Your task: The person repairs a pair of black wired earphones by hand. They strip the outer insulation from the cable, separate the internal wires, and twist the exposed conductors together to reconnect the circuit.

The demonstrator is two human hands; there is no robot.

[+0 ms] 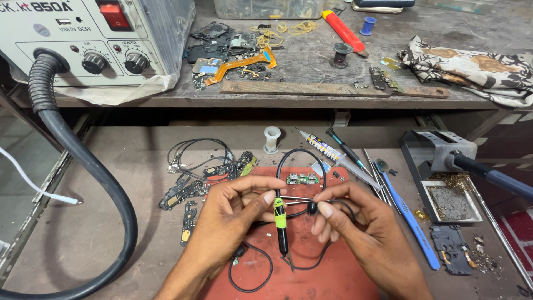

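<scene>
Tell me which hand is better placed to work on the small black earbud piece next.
Probably the left hand: its fingers pinch the green-and-black tweezers, tips lying toward the black earbud piece. The right hand is occupied pinching that piece steady.

We see a black-and-green tool point(281, 222) upright, tip at 6 o'clock, and a thin black cable point(302, 158) looping toward 12 o'clock over the red mat.

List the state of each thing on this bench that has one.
left hand: pinching green-and-black tweezers, tip down
right hand: pinching a small black earbud
black cable: looped over the red mat
soldering iron: resting in its stand
glue tube: lying flat
</scene>
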